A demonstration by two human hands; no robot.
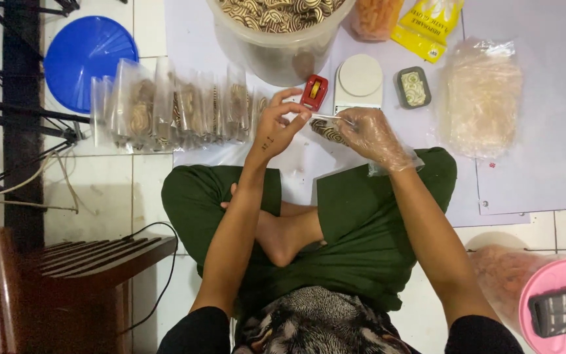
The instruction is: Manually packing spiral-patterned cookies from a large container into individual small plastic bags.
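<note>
Large tub of swirl cookies cut off by top edge. Pink-lidded container clipped at right edge. Small bag mostly hidden between left hand and gloved right hand; seal state indeterminable.

The left hand pinched the top of a small clear bag of swirl-patterned cookies, while the gloved right hand gripped its other end. Just beyond lay a red tape dispenser, a white scale and a row of filled bags.
</note>
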